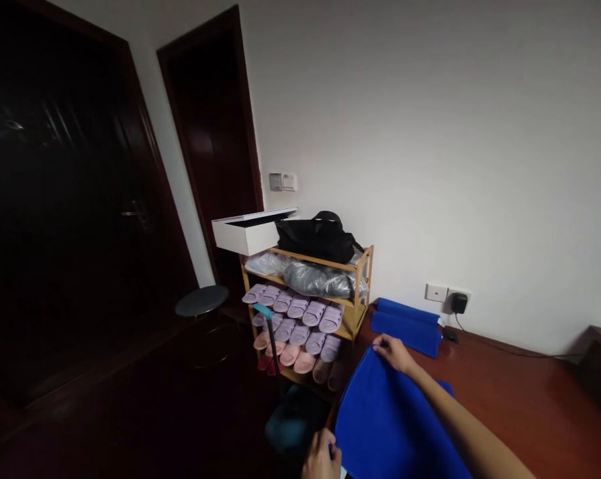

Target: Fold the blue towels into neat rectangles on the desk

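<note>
A large blue cloth (385, 419) hangs between my two hands above the reddish-brown table. My left hand (323, 456), at the bottom edge of the view, is closed on the cloth's near left corner. Farther forward, my right hand (394, 352) pinches the cloth's far corner, its forearm passing over the cloth. Behind it, a folded or rolled blue cloth (404, 326) lies against the wall. A bit of something white shows under my left hand.
Left of the reddish-brown table (510, 392) stands a wooden shoe rack (360, 309) with slippers, a black bag (317, 239) and a white box (247, 236). A round stool (201, 301) is farther left. A black plug (458, 303) with a cable sits in the wall socket.
</note>
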The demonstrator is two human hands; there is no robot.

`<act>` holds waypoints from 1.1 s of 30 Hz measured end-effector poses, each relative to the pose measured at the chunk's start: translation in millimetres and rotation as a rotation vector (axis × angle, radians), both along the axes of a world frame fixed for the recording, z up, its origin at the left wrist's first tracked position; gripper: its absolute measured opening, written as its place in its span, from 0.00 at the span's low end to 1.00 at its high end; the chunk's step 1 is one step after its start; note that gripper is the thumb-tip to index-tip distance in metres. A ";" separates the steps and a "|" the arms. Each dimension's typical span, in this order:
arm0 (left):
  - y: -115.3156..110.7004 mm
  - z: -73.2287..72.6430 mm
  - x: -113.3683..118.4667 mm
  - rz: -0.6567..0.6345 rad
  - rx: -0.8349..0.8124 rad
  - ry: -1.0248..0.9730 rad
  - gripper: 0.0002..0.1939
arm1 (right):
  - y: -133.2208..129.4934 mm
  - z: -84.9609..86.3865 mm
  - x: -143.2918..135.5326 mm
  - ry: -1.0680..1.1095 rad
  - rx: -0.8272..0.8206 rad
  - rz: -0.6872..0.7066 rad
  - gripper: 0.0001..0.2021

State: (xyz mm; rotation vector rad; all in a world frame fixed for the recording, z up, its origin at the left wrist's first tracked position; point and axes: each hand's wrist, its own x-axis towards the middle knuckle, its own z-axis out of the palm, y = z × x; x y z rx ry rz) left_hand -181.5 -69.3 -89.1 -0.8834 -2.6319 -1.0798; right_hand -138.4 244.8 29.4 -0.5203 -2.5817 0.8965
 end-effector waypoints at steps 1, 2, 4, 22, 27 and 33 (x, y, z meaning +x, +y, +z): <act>1.0 8.9 -0.1 -0.006 0.041 -0.012 0.13 | 3.9 11.5 16.4 0.039 -0.007 0.008 0.12; 2.3 20.1 -0.3 -0.016 0.101 -0.006 0.12 | 7.5 23.9 34.4 0.088 -0.025 0.011 0.13; 6.1 50.3 -1.2 -0.053 0.259 0.053 0.11 | 12.5 51.3 74.2 0.207 -0.101 0.007 0.18; 62.2 320.8 38.8 -0.617 0.759 0.042 0.08 | -45.0 199.0 334.0 0.659 -0.282 -0.349 0.25; 69.9 332.2 39.7 -0.761 0.657 -0.117 0.11 | -55.3 201.4 357.9 0.672 -0.268 -0.445 0.27; 71.4 334.9 47.4 -0.824 0.588 -0.189 0.15 | -61.0 186.3 378.3 0.668 -0.158 -0.443 0.23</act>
